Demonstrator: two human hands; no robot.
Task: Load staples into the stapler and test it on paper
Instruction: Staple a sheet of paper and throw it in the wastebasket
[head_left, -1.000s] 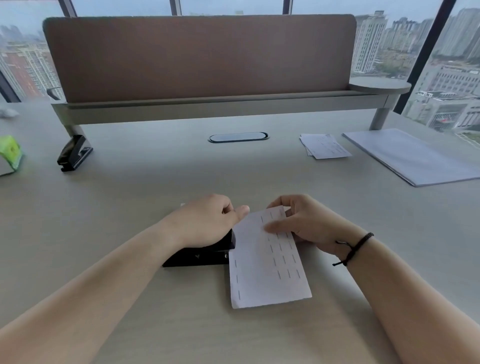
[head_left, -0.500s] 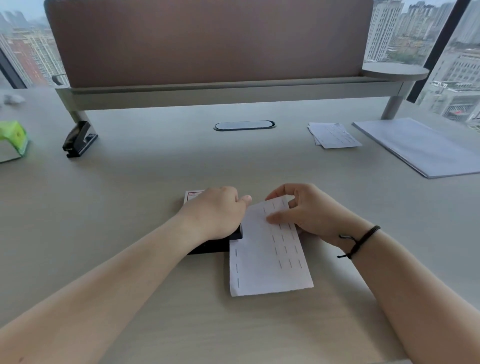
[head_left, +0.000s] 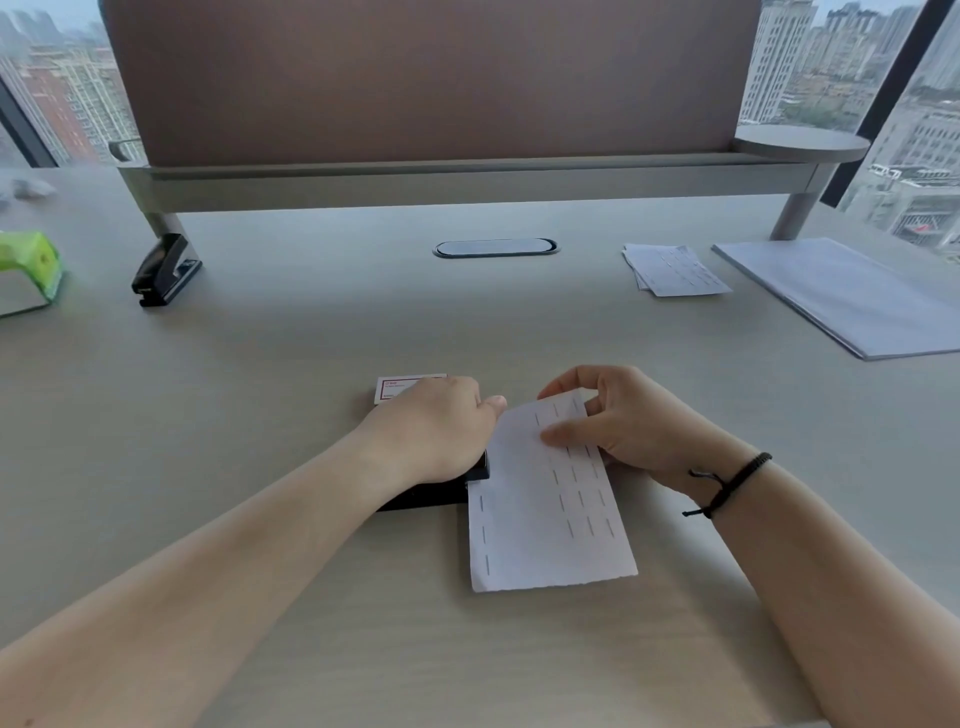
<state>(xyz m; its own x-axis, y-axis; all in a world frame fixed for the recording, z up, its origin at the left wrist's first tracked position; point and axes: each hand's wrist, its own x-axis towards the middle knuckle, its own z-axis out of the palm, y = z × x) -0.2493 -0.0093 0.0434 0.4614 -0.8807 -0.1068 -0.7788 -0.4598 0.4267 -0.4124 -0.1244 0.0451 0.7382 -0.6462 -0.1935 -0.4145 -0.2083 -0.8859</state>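
At lower centre of the frame a paper (head_left: 545, 499) lies on the desk (head_left: 291, 332), long axis running near to far, rows of staples across it. Its left edge sits in the mouth of a black stapler (head_left: 436, 493), which lies crosswise, mouth to the right. The left hand (head_left: 441, 431) presses flat on the stapler. The right hand (head_left: 618, 421) pinches the paper's far end. Behind, a staple box (head_left: 400, 387).

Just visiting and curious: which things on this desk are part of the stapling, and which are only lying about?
In use: black stapler, stapled paper slip, staple box.
Lying about: second stapler, green object, small paper stack, large sheets.
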